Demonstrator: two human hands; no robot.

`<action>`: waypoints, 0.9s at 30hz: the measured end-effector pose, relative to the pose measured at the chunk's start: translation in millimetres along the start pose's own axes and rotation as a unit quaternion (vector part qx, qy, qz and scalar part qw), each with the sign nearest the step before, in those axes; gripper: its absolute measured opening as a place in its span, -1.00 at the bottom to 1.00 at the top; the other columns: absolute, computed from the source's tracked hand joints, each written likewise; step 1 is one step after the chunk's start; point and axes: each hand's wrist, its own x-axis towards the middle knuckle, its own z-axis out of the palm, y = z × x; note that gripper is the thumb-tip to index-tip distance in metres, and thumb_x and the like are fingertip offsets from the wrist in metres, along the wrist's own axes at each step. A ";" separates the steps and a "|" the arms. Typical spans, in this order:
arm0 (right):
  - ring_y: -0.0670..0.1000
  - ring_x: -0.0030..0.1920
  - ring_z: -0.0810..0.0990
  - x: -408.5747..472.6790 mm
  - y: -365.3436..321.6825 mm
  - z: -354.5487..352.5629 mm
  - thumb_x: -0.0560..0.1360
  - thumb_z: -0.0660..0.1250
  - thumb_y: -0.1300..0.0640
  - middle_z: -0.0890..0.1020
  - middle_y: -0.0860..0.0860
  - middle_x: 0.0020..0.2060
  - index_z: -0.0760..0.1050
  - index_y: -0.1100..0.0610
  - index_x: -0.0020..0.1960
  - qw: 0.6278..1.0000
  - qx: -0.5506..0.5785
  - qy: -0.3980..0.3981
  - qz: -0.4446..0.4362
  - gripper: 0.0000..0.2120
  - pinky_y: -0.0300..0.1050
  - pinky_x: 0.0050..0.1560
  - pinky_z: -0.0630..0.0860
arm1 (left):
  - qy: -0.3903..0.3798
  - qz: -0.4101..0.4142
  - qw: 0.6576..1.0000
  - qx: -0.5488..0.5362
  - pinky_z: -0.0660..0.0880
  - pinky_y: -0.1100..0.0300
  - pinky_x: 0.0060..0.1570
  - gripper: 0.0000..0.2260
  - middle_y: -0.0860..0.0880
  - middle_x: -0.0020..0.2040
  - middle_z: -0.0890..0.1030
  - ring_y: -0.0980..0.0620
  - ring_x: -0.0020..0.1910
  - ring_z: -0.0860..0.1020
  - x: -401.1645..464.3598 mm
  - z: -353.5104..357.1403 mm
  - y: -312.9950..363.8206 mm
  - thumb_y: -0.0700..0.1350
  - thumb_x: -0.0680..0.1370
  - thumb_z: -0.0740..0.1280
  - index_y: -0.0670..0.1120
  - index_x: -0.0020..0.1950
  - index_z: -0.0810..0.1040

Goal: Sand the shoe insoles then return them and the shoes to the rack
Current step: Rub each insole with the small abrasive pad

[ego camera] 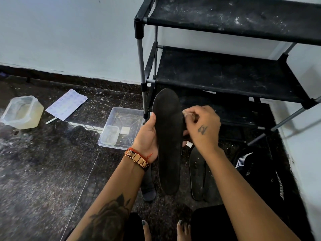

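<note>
Head view: at the centre of the frame the left hand [147, 134] grips a black insole [167, 141] by its left edge, thumb on the face and fingers curled behind, holding it upright above the floor. The right hand [202, 126] is curled around a small pale piece, most likely the sandpaper [188, 114], and presses it against the insole's right edge near the upper half. So the sanding step appears to be under way on this insole; how much of its surface is finished cannot be told from its look.

Lower right of centre, a second dark insole [197, 174] lies flat on the floor, and whether it has been sanded is not clear. At the right edge a black shoe with white stripes [257, 164] sits on the floor beside the rack.

The black shoe rack [225, 73] fills the upper right; the shelves that show carry only dust. Judging from this, both insoles and the shoes are yet to be returned.

Left of centre, a clear plastic tray [126, 113] holds a small container [110, 135].
</note>
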 end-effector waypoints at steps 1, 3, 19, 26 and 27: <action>-0.13 -0.21 0.52 2.3 2.7 -1.0 0.43 0.36 0.21 0.61 0.00 -0.19 0.62 0.06 -0.14 0.999 0.024 0.016 0.030 -0.91 -0.53 -0.12 0.37 | -0.003 -0.006 1.000 -0.005 0.50 -0.13 0.06 -0.39 -0.18 0.23 0.56 -0.17 0.06 0.61 0.7 -0.3 0.2 0.25 0.60 -0.12 -0.11 0.34 0.44; -0.07 -0.16 0.60 5.7 2.1 -2.8 0.43 0.37 0.16 0.64 -0.05 -0.20 0.61 0.02 -0.13 0.989 0.108 0.040 0.098 -0.93 -0.28 -0.05 0.53 | -0.001 -0.010 1.000 -0.015 0.47 -0.16 0.08 -0.39 -0.17 0.33 0.48 -0.22 0.13 0.56 1.2 -1.1 1.0 0.27 0.59 -0.12 -0.09 0.40 0.38; 0.02 -0.06 0.47 -1.1 -14.4 22.3 0.54 0.26 0.14 0.50 0.07 -0.10 0.63 0.17 0.01 0.990 -0.018 -0.063 -0.126 -0.81 -0.13 -0.01 0.51 | 0.017 0.018 1.000 0.014 0.60 0.16 -0.12 -0.46 -0.08 -0.08 0.69 0.01 -0.13 0.67 0.8 1.2 -3.1 0.17 0.63 -0.17 -0.06 0.20 0.50; -0.05 -0.12 0.54 -5.1 -21.9 14.0 0.44 0.36 0.29 0.55 0.08 -0.09 0.64 0.12 0.05 0.985 0.043 -0.040 -0.163 -0.77 -0.27 -0.05 0.50 | 0.018 0.019 1.000 -0.002 0.61 0.17 -0.11 -0.48 -0.10 -0.03 0.68 0.01 -0.09 0.66 0.8 2.7 -2.2 0.17 0.63 -0.14 -0.08 0.18 0.50; -0.01 -0.11 0.54 -8.9 -25.6 17.9 0.45 0.35 0.28 0.55 0.08 -0.10 0.65 0.12 0.05 0.980 0.044 -0.061 -0.185 -0.79 -0.24 -0.06 0.50 | 0.023 0.025 0.999 -0.005 0.59 0.20 -0.07 -0.50 -0.09 -0.02 0.67 0.03 -0.06 0.65 1.8 2.3 -2.2 0.15 0.64 -0.13 -0.09 0.18 0.50</action>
